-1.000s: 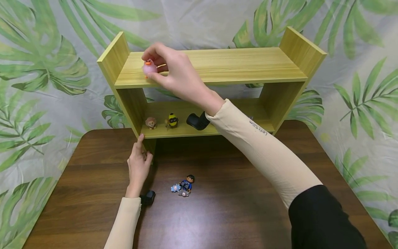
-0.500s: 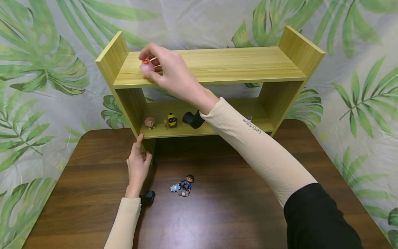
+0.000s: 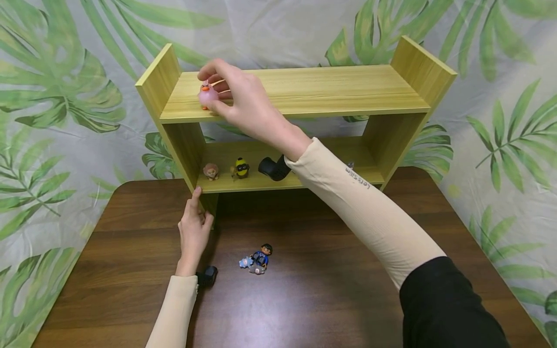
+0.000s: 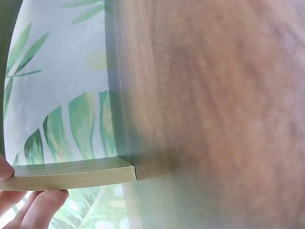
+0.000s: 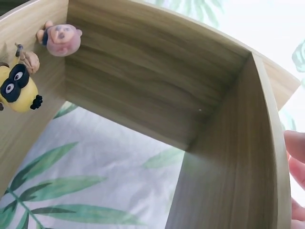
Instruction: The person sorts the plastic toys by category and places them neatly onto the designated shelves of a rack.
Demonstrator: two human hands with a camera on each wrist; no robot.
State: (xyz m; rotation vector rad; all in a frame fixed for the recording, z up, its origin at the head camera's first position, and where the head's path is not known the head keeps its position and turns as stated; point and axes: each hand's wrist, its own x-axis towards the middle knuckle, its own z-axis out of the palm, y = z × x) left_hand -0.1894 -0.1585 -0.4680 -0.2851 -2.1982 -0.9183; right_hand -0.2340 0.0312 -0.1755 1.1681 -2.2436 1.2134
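In the head view my right hand [image 3: 250,96] holds a pink bird figurine [image 3: 207,98] with an orange beak between thumb and fingers. The bird is at the left end of the top board of a wooden shelf unit [image 3: 317,89]. In the right wrist view only some fingertips [image 5: 296,148] show past the board's edge; the bird is hidden there. My left hand [image 3: 194,232] grips the unit's left side panel below the middle board. The left wrist view shows the thumb [image 4: 5,169] and fingers on opposite sides of that panel [image 4: 76,174].
On the middle board stand a pinkish round-headed figurine [image 3: 211,171] and a yellow goggled figurine [image 3: 241,168]. A small figurine [image 3: 350,166] is partly behind the right sleeve. A blue-clad toy figure [image 3: 262,256], a light-blue piece [image 3: 245,262] and a grey piece [image 3: 256,270] lie on the table [image 3: 330,290].
The right hand and the bird figurine have shifted only slightly at the left end of the top board. The left hand has kept its place on the side panel.
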